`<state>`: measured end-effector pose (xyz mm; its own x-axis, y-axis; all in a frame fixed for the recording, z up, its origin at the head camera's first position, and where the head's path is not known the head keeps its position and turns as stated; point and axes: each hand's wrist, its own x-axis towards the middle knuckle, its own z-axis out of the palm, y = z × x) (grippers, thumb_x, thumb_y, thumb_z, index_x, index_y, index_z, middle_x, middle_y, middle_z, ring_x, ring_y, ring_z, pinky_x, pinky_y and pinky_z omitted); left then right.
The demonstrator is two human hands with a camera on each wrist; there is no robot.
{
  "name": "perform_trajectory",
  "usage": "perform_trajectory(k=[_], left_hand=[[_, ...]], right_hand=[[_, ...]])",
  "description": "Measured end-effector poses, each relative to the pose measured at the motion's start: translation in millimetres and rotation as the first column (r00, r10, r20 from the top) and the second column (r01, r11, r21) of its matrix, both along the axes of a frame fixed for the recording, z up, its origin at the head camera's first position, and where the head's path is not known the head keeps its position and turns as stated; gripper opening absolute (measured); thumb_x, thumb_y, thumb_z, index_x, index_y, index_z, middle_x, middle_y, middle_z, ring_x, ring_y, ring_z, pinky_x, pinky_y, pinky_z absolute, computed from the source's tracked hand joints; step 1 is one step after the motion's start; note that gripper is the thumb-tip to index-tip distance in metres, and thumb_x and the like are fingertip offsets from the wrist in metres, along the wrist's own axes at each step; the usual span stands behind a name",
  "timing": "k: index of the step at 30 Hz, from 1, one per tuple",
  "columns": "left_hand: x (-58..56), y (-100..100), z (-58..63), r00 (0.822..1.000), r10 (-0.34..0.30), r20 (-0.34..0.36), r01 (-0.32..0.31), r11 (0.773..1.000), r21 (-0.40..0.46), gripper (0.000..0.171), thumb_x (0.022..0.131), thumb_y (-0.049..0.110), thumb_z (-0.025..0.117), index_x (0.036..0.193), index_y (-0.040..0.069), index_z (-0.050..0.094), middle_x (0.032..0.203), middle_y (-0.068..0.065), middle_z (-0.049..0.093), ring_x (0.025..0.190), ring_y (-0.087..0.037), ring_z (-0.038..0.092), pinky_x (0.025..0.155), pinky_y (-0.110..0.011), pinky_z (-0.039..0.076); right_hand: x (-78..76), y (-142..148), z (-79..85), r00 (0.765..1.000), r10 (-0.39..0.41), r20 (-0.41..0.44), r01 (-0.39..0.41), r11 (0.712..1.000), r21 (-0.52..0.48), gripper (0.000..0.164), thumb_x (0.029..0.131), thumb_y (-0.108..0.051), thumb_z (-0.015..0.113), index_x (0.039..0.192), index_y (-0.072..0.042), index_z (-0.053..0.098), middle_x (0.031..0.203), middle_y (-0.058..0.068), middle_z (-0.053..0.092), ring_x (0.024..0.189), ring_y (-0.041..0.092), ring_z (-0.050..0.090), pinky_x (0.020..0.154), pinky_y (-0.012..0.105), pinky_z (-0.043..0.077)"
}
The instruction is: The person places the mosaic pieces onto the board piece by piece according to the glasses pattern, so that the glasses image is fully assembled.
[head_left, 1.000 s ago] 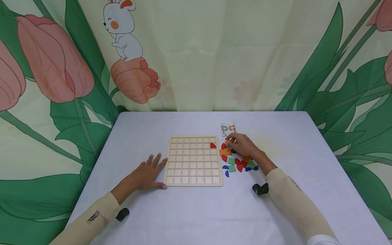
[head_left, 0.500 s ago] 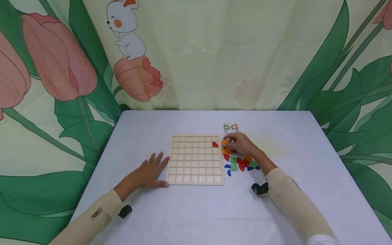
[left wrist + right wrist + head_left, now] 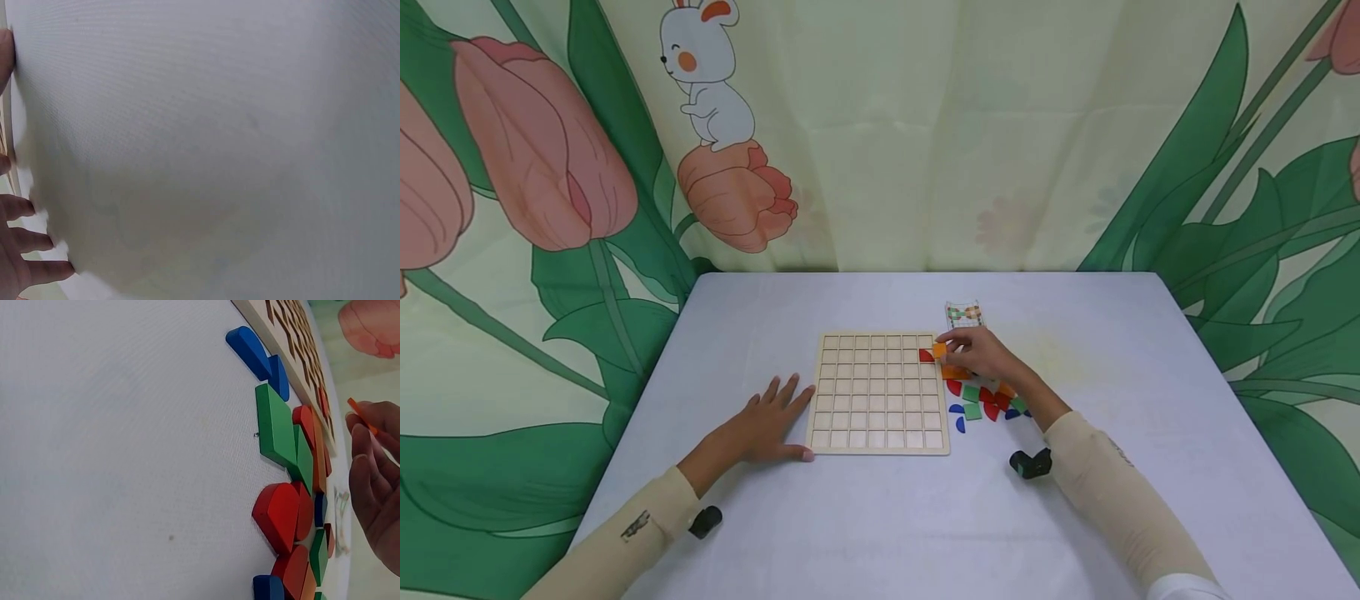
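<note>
My right hand (image 3: pixel 981 352) pinches a small orange square block (image 3: pixel 939 351) between thumb and fingertips, over the right edge of the wooden grid board (image 3: pixel 877 450). In the right wrist view the same orange block (image 3: pixel 362 415) shows edge-on, raised in the fingers. A red quarter-round block (image 3: pixel 927 356) sits in a cell near the board's upper right corner, just left of the orange block. My left hand (image 3: pixel 769 427) lies with fingers spread, its fingertips at the board's left edge. The left wrist view shows these spread fingers (image 3: pixel 47 270) at its left side.
Right of the board lie several loose blocks: green squares (image 3: pixel 972 412), red quarter-rounds (image 3: pixel 991 412), blue half-round pieces (image 3: pixel 960 425) and an orange rectangle (image 3: pixel 957 372). Behind them lies a small pattern card (image 3: pixel 964 315). All rest on a white-covered table (image 3: pixel 880 525).
My right hand has moved slightly left with the orange block, from above the loose blocks to the board's right edge. My left hand has stayed at the board.
</note>
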<state>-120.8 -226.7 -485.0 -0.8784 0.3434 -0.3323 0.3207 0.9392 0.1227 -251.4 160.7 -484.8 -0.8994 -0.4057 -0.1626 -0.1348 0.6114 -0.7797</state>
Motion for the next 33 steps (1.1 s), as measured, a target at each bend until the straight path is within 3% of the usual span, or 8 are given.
perform_trajectory(k=[10,18,25,33], left_hand=[[-0.8,-1,-1.2,1.000,0.007,0.015,-0.007,1.000,0.001,0.111,0.077,0.076,0.065,0.161,0.017,0.022,0.167,-0.021,0.015,0.150,-0.053,0.015,0.111,-0.071,0.029],[-1.2,-1,-1.8,1.000,0.003,0.001,-0.003,1.000,-0.005,0.111,0.077,0.075,0.066,0.161,0.016,0.023,0.167,-0.021,0.015,0.150,-0.053,0.015,0.111,-0.071,0.030],[-1.3,0,-2.1,1.000,0.003,-0.003,-0.003,1.000,-0.011,0.111,0.077,0.075,0.066,0.161,0.016,0.023,0.167,-0.021,0.016,0.150,-0.052,0.015,0.111,-0.070,0.030],[0.2,0,2.1,1.000,0.007,0.004,-0.007,1.000,-0.002,0.111,0.077,0.075,0.067,0.161,0.016,0.024,0.167,-0.022,0.015,0.150,-0.052,0.015,0.111,-0.070,0.029]], right_hand=[[-0.2,-9,0.7,1.000,-0.013,-0.007,0.012,1.000,-0.013,0.034,0.093,-0.016,0.071,0.126,-0.008,0.068,0.101,0.011,0.066,0.081,0.021,0.057,0.064,0.025,0.050],[-2.6,-14,-1.4,1.000,0.010,0.022,-0.009,0.999,-0.040,0.034,0.095,-0.014,0.068,0.129,-0.009,0.067,0.107,0.012,0.069,0.087,0.023,0.064,0.073,0.026,0.055],[-3.3,-23,-0.9,1.000,0.008,0.021,-0.007,1.000,-0.025,0.033,0.093,-0.014,0.071,0.126,-0.009,0.068,0.098,0.010,0.069,0.077,0.022,0.060,0.067,0.026,0.052],[-8.9,-33,-5.9,1.000,-0.005,0.027,0.005,1.000,0.017,0.031,0.091,-0.016,0.073,0.122,-0.011,0.069,0.096,0.008,0.066,0.081,0.023,0.057,0.066,0.026,0.049]])
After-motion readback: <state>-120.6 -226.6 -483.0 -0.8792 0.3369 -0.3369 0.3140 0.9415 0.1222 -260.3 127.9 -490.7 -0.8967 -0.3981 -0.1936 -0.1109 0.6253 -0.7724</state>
